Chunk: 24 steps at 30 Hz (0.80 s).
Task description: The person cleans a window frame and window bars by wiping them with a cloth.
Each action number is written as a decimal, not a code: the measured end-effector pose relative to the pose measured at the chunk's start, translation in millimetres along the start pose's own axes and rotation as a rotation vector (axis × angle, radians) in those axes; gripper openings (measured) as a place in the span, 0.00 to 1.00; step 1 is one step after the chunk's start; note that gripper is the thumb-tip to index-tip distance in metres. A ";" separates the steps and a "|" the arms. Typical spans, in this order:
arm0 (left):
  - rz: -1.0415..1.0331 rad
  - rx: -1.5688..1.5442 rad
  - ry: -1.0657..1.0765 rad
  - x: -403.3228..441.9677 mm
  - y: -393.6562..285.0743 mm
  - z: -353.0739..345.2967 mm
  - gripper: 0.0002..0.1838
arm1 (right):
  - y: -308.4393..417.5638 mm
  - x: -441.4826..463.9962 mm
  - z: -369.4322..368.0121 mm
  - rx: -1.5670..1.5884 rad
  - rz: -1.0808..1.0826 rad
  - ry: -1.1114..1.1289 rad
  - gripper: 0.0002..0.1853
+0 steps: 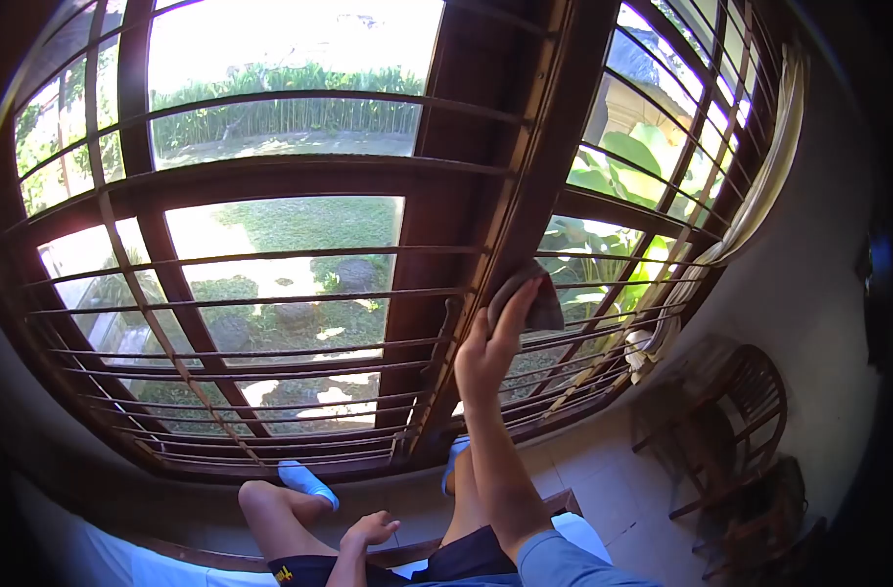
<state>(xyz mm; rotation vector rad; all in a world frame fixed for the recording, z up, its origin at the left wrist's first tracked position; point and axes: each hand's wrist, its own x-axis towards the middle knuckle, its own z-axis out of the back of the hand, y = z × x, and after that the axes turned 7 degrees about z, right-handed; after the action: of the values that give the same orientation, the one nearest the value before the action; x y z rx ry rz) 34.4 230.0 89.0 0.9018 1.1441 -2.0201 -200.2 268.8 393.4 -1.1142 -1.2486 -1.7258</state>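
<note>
My right hand (490, 352) is raised against the window's wooden post, its fingers closed on a dark cloth (545, 304). The cloth lies against the post and the horizontal bars beside it. Low in the view, my left hand (373, 528) rests near my thigh with its fingers curled; whether anything is in them is too small to tell. Dark metal bars (319, 251) run across the wooden window frame (422, 205) in front of me.
A wooden chair (759, 391) stands at the right on the tiled floor (603, 489). A tied curtain (774, 186) hangs at the window's right edge. White cloth (162, 567) covers a surface at the lower left. Plants and grass show outside.
</note>
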 end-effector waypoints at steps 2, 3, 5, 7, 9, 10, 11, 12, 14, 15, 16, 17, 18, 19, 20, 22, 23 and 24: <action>-0.004 -0.001 -0.007 0.3 0.3 0.2 0.27 | 7.1 -11.2 -3.6 -0.023 0.020 0.016 0.37; -0.008 -0.003 -0.008 -0.1 0.2 0.5 0.27 | 12.3 -20.2 -8.6 -0.040 0.045 0.039 0.37; -0.001 -0.011 0.000 0.5 1.8 -0.3 0.27 | 18.3 -39.7 -11.3 -0.071 0.082 0.099 0.36; 0.003 -0.007 0.005 -3.2 2.1 -4.3 0.27 | 14.7 -36.2 -5.8 -0.065 0.064 0.095 0.36; 0.001 -0.013 -0.008 -9.1 -0.3 -4.1 0.27 | 10.7 -22.1 -2.3 -0.038 0.050 0.080 0.37; -0.004 -0.017 -0.019 -10.6 -0.7 -3.9 0.27 | 9.5 -16.4 -1.8 -0.022 0.047 0.068 0.37; 0.003 -0.021 -0.019 -12.2 0.9 -4.7 0.27 | 9.4 -13.3 -1.0 -0.016 0.044 0.072 0.37; 0.007 -0.026 -0.022 -13.3 1.6 -4.7 0.27 | 8.9 -9.5 -0.2 -0.019 0.041 0.057 0.37; 0.008 -0.032 -0.029 -14.4 0.7 -1.7 0.26 | 7.8 -1.6 1.2 -0.030 0.039 0.021 0.37; 0.006 -0.035 -0.033 -14.1 -0.1 0.3 0.26 | 7.7 0.8 0.5 -0.035 0.039 0.003 0.37; 0.006 -0.036 -0.034 -13.5 -0.2 1.5 0.26 | 8.2 -1.8 -1.3 -0.035 0.039 0.002 0.37; 0.000 -0.031 -0.036 -11.8 -0.8 2.9 0.26 | 8.8 -8.6 -4.2 -0.033 0.052 0.020 0.37; -0.006 -0.026 -0.035 -9.8 -1.7 3.7 0.26 | 9.1 -17.2 -7.3 -0.033 0.065 0.040 0.37; -0.010 -0.021 -0.031 -8.7 -1.5 2.7 0.26 | 9.5 -26.1 -8.8 -0.034 0.075 0.062 0.37; -0.012 -0.017 -0.025 -8.2 -0.7 -0.3 0.26 | 8.3 -32.8 -8.2 -0.034 0.082 0.086 0.37; -0.018 -0.015 -0.025 -10.5 -2.9 -2.2 0.25 | 11.6 -18.1 -2.6 -0.059 0.083 0.072 0.37; -0.024 -0.014 -0.035 -13.4 -3.9 -1.4 0.25 | 7.7 -7.2 -1.3 -0.061 0.074 0.082 0.37; -0.030 -0.014 -0.046 -16.3 -4.4 -0.9 0.25 | 1.6 5.6 -0.1 -0.007 0.034 0.046 0.37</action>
<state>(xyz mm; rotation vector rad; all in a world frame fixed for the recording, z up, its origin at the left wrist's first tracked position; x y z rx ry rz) 40.2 235.8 103.8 0.8312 1.1519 -2.0442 -200.8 268.0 399.1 -1.0883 -1.1895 -1.7222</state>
